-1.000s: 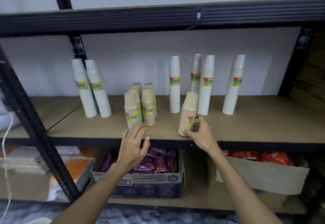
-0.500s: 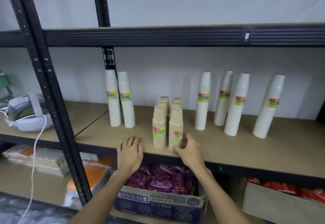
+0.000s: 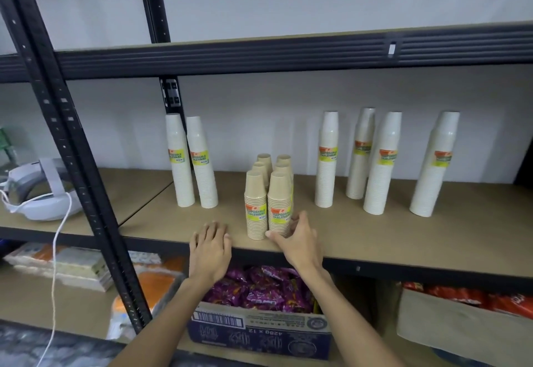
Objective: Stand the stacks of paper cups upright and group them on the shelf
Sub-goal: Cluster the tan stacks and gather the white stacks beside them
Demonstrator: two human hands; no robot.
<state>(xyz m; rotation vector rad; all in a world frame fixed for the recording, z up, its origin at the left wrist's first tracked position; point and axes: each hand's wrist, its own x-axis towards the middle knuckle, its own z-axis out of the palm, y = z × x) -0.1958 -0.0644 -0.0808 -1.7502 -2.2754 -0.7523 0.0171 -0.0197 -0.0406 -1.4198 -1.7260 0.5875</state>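
- The front-right brown cup stack point(image 3: 279, 205), tilted a second ago, has been stood upright beside five others on the shelf point(image 3: 375, 240).
- It is apparently gripped at 4 o'clock by the right hand point(image 3: 297, 240).
- The left hand point(image 3: 210, 247) is laid flat, fingers spread.

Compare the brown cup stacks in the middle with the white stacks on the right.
The brown cup stacks are short and tan; the white stacks are much taller and off-white. The brown ones sit packed together in a tight cluster, touched by the right hand; the white ones stand spaced apart, untouched. Both are upright and carry yellow-green labels.
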